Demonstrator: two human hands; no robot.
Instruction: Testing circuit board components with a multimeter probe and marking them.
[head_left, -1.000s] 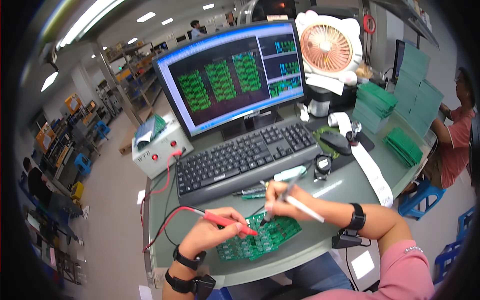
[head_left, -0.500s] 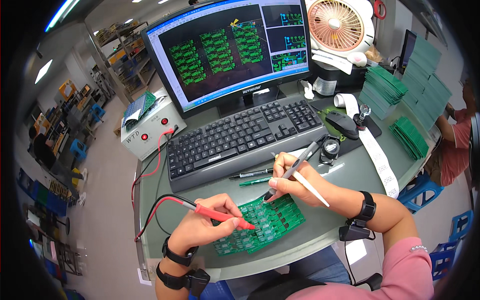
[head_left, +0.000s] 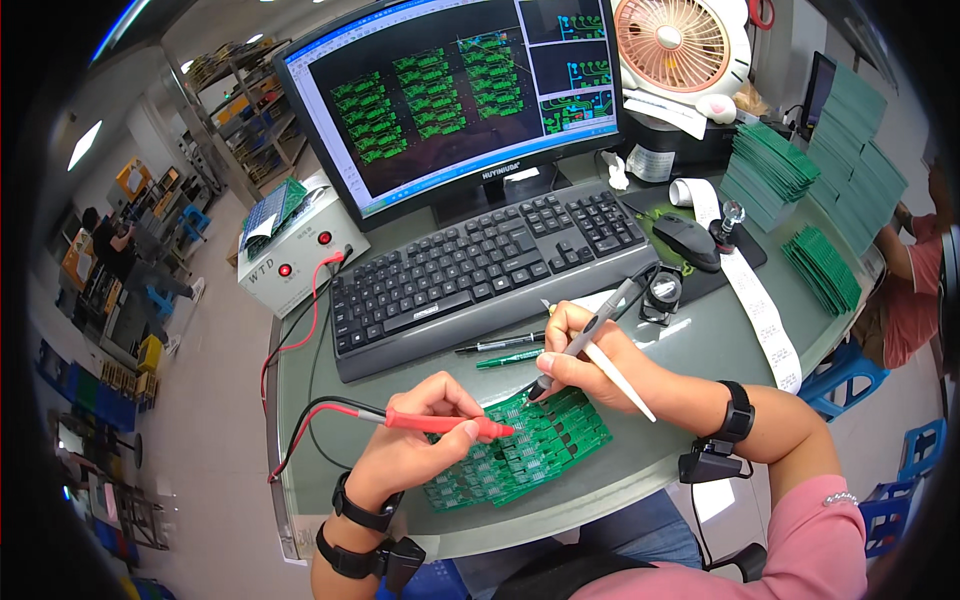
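A wide monitor (head_left: pixel 455 100) with a black frame is seen at the back of the worktop (head_left: pixel 700 350), behind the black keyboard (head_left: pixel 480 265). Its dark screen is filled with rows of bright green board layouts, and smaller panes are stacked along its right edge. A white label (head_left: pixel 662 108) is hung below the pink fan (head_left: pixel 672 42), to the right of the monitor. A long white printed paper strip (head_left: pixel 752 300) is laid across the worktop, from a roll near the mouse (head_left: pixel 688 240) toward the right edge. A second screen (head_left: pixel 818 90) is seen edge-on at the far right.
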